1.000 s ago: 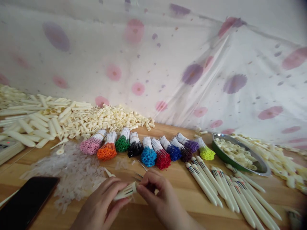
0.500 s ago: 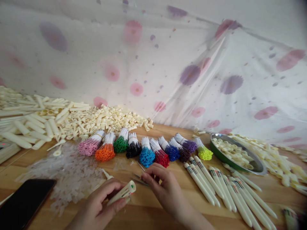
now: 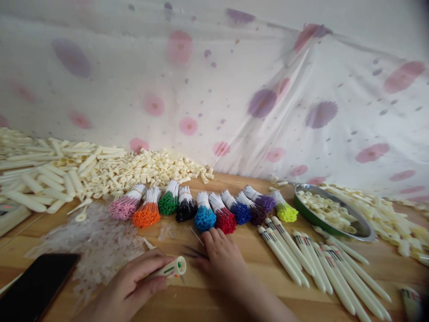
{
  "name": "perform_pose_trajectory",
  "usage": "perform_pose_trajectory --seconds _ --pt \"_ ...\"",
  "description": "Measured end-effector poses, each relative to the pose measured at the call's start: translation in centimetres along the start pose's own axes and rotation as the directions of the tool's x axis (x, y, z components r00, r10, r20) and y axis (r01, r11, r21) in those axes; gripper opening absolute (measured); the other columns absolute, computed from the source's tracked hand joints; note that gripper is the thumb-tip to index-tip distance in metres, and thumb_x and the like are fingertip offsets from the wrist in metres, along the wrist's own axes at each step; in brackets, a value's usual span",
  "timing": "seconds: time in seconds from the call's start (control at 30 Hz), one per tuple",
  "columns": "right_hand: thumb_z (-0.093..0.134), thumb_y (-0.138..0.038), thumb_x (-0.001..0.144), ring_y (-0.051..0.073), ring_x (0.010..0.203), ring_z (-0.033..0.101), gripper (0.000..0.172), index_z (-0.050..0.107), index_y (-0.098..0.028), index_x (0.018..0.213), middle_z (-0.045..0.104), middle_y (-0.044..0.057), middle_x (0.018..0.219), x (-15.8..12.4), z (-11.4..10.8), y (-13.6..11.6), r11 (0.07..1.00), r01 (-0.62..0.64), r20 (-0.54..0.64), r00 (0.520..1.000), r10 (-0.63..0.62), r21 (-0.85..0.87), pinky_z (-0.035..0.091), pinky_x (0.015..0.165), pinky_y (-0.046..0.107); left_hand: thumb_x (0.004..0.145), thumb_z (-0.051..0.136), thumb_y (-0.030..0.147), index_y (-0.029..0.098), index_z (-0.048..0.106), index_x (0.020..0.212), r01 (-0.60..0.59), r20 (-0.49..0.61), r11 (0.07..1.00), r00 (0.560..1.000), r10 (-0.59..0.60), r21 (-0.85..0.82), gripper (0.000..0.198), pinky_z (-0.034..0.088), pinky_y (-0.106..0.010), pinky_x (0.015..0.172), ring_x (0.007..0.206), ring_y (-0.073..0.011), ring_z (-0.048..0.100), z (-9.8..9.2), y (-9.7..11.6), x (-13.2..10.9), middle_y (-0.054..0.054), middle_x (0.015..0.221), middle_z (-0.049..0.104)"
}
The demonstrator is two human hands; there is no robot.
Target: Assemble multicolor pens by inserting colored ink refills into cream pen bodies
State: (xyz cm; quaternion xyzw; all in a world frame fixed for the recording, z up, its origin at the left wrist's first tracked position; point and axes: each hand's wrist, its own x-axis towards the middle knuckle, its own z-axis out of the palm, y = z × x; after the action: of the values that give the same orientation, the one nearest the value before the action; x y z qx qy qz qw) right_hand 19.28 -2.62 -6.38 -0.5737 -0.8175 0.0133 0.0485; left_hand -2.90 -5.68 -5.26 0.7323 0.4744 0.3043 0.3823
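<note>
Spilling in from the left edge of the frame, smooth cream tubes (image 3: 50,181) lie piled above a flat, dark phone (image 3: 36,286) in the lower left corner. Just right of the phone spreads a loose litter of small translucent pieces (image 3: 100,241); above it, a heap of knobbly cream parts (image 3: 154,165). At lower centre, the left hand (image 3: 130,277) comes in from the bottom edge, thumb and fingers clamped around a slotted cream barrel (image 3: 169,268) tilted with its round open mouth up and to the right; a bit of green shows inside it. Across the middle fan bundles of thin white rods (image 3: 205,218) with bright coloured tips. Below them the right hand (image 3: 223,257) lies palm down, fingers curled over a dark, slim-pronged metal tool (image 3: 194,251); whether they grip it, I cannot tell. Glossy, tapering cream pens (image 3: 281,255) slant across the lower right. Above them, an oval green dish (image 3: 309,218) with a shiny rim holds hollow, slotted cream pieces (image 3: 326,212), all on banded wood-grain tabletop (image 3: 187,299).
</note>
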Motion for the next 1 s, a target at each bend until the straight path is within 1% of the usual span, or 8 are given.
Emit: perform_pose_trajectory --seconds 0.3,0.4,0.47,0.53,0.6,0.67,0.8,1.0 --pt "0.061 -0.014 0.081 0.017 0.062 0.063 0.006 0.057 -0.017 0.081 0.067 0.003 0.071 0.4 -2.1 1.3 0.992 0.045 0.005 0.999 -0.046 0.118 0.042 0.053 0.023 0.077 0.060 0.038 0.038 0.071 0.100 0.130 0.055 0.991 0.990 -0.130 -0.006 0.026 0.050 -0.027 0.086 0.095 -0.0212 0.065 -0.9 0.9 0.3 0.003 0.103 0.073" --pt "0.056 -0.014 0.086 0.013 0.068 0.062 0.004 0.056 -0.017 0.089 0.067 0.002 0.078 0.0 -4.1 2.3 0.964 0.137 -0.097 0.988 -0.117 0.228 0.044 0.059 0.021 0.077 0.058 0.042 0.034 0.072 0.099 0.174 0.080 0.985 0.982 -0.172 -0.019 0.027 0.051 -0.027 0.084 0.086 -0.0199 0.066 -1.2 1.3 0.5 0.001 0.100 0.073" --pt "0.053 -0.016 0.088 0.014 0.075 0.060 0.006 0.057 -0.017 0.093 0.066 0.003 0.084 -0.5 -5.3 2.7 0.888 0.346 -0.285 0.922 -0.262 0.302 0.045 0.066 0.022 0.078 0.056 0.043 0.032 0.072 0.098 0.174 0.088 0.984 0.981 -0.170 -0.038 0.027 0.051 -0.025 0.080 0.075 -0.0170 0.065 -1.3 1.5 0.5 0.001 0.091 0.073" --pt "0.050 -0.015 0.090 0.015 0.077 0.057 0.011 0.058 -0.015 0.097 0.066 0.005 0.086 -1.2 -6.4 2.8 0.798 0.544 -0.442 0.802 -0.402 0.260 0.045 0.068 0.025 0.079 0.056 0.043 0.031 0.072 0.098 0.159 0.119 0.984 0.982 -0.149 -0.075 0.028 0.052 -0.022 0.073 0.068 -0.0148 0.062 -1.3 1.6 0.5 0.001 0.082 0.071" --pt "0.044 -0.013 0.092 0.016 0.080 0.056 0.016 0.058 -0.014 0.100 0.067 0.006 0.089 -1.8 -7.1 2.5 0.755 0.639 -0.503 0.706 -0.499 0.148 0.045 0.069 0.027 0.080 0.055 0.044 0.030 0.071 0.098 0.154 0.161 0.980 0.978 -0.132 -0.126 0.027 0.051 -0.020 0.068 0.067 -0.0140 0.061 -1.3 1.5 0.4 0.002 0.076 0.068" --pt "0.040 -0.013 0.094 0.017 0.082 0.055 0.021 0.060 -0.013 0.100 0.068 0.007 0.090 -2.3 -7.6 1.9 0.747 0.664 -0.521 0.652 -0.552 0.040 0.045 0.069 0.028 0.082 0.054 0.045 0.030 0.071 0.097 0.165 0.205 0.972 0.970 -0.129 -0.170 0.027 0.050 -0.019 0.064 0.068 -0.0136 0.060 -1.1 1.4 0.3 0.003 0.074 0.065" --pt "0.038 -0.014 0.095 0.016 0.078 0.056 0.024 0.062 -0.015 0.097 0.069 0.005 0.086 -2.6 -7.9 1.2 0.751 0.656 -0.526 0.616 -0.586 -0.068 0.047 0.067 0.028 0.084 0.050 0.047 0.030 0.070 0.098 0.164 0.239 0.960 0.965 -0.109 -0.225 0.029 0.049 -0.019 0.065 0.068 -0.0124 0.059 -0.7 1.2 0.0 0.003 0.076 0.063" --pt "0.037 -0.014 0.095 0.016 0.077 0.056 0.026 0.063 -0.014 0.096 0.070 0.005 0.088 -2.4 -8.0 1.3 0.750 0.656 -0.518 0.612 -0.598 -0.090 0.047 0.067 0.030 0.083 0.049 0.052 0.027 0.071 0.085 0.183 0.240 0.956 0.963 -0.127 -0.229 0.034 0.048 -0.021 0.064 0.067 -0.0126 0.058 -0.6 1.3 0.0 0.002 0.075 0.063"
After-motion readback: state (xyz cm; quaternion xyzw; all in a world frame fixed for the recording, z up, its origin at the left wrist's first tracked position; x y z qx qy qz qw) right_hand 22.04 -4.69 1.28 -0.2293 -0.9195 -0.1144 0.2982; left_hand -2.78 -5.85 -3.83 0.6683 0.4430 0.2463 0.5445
